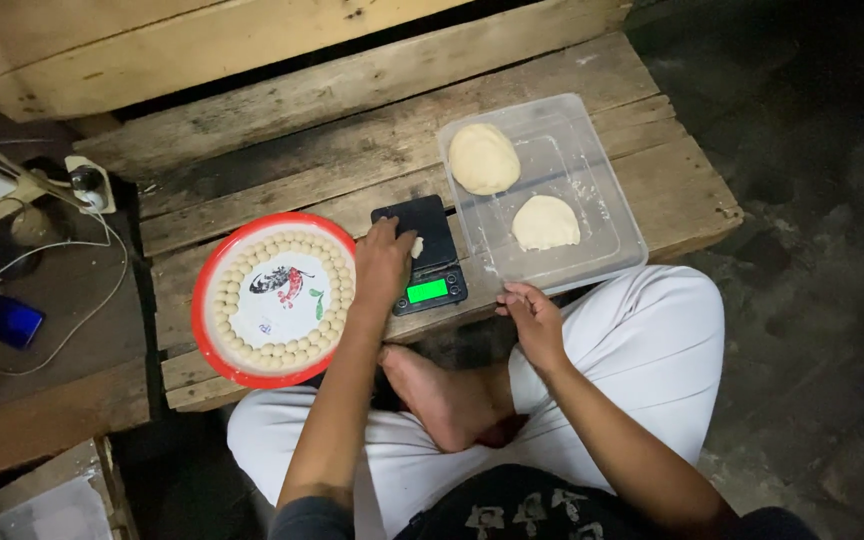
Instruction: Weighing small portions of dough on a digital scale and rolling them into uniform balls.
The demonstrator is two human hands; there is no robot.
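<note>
Left hand [384,262] is resting on the black kitchen scale [422,252], fingers narrowed around a small dough piece [417,246] sitting on the platform; only a sliver of the piece is showing past the fingertips, so I can't tell for sure whether it's pinched or just being touched. Right hand [532,318] is hovering loosely open, holding nothing, just beside the near edge of the clear plastic tray [602,170], over the front edge of the wooden pallet counter [352,150]. The tray is holding two larger pale dough lumps, one at the far left [484,158] and one nearer [545,222], well apart from each other. Left of the scale, touching or nearly so, a red-rimmed round plate [214,310] is carrying rings of small dough balls [337,290] around its edge. Handling judgement: the piece is looking very light, soft and probably tacky, so it's going to deform under any squeeze; best taken with a gentle fingertip pinch from the sides, or rolled into the palm, not pressed down on the platform. The big lumps are looking slack and heavier, wanting a scoop from underneath. The tray is thin and likely flexing, so grip it by the rim.
</note>
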